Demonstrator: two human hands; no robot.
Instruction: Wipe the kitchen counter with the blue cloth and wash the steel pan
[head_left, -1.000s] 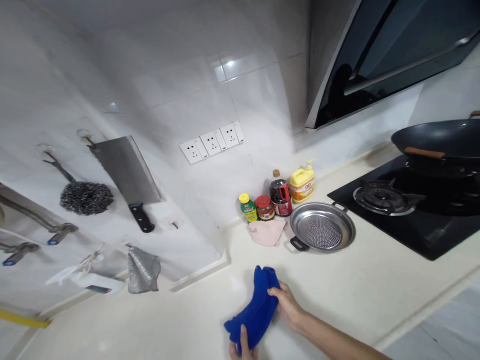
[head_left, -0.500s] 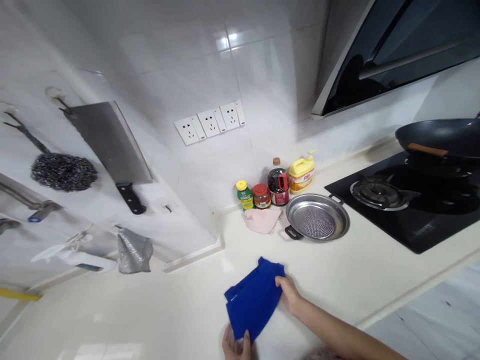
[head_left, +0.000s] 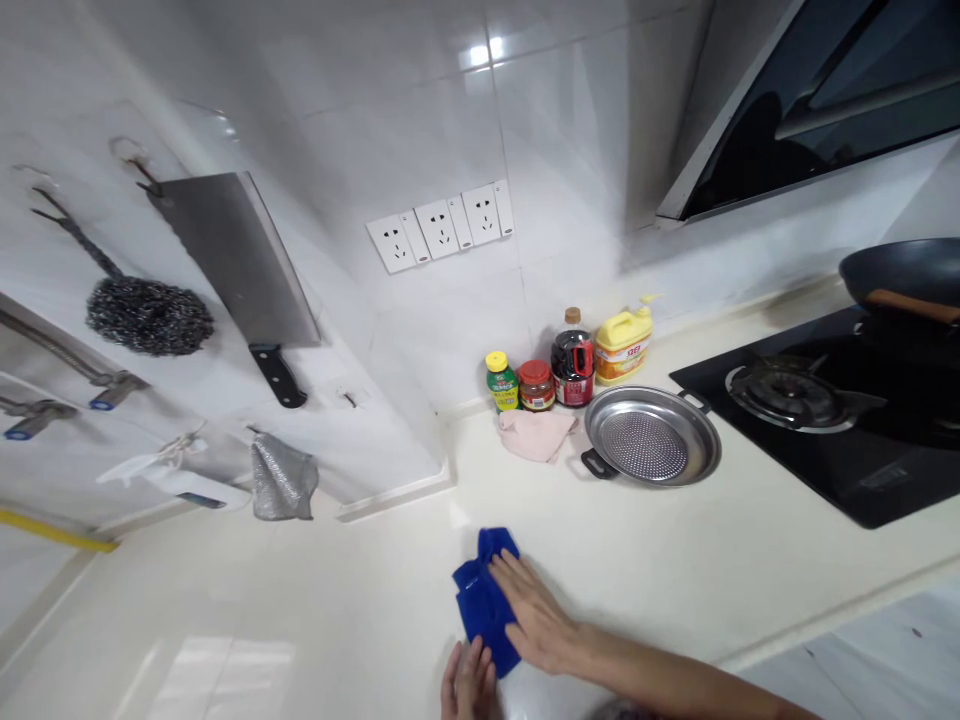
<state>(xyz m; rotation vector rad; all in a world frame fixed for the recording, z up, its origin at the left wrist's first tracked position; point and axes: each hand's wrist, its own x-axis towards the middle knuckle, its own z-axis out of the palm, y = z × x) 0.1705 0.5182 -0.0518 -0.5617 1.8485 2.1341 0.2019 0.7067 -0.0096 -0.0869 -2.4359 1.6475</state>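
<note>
The right hand (head_left: 536, 625) lies flat, fingers stretched out and gripping nothing, on a folded, royal-blue fabric cloth (head_left: 487, 615) resting on the cream, glossy tabletop (head_left: 360, 610). The left hand (head_left: 470, 682) meets its lower-left edge; whether it pinches the fabric, I cannot tell. Even palm pressure, with the left fingers steadying that edge, should keep the layers from bunching. Beyond sits a round, two-handled steel pan (head_left: 649, 440), its perforated base in view. Near it stand a red-lidded glass jar (head_left: 536, 388) with reddish-brown contents, a brown-capped bottle (head_left: 572, 360) of dark liquid, a green, yellow-capped bottle (head_left: 502, 385) and a yellow pump jug (head_left: 624, 347), their contents hidden.
</note>
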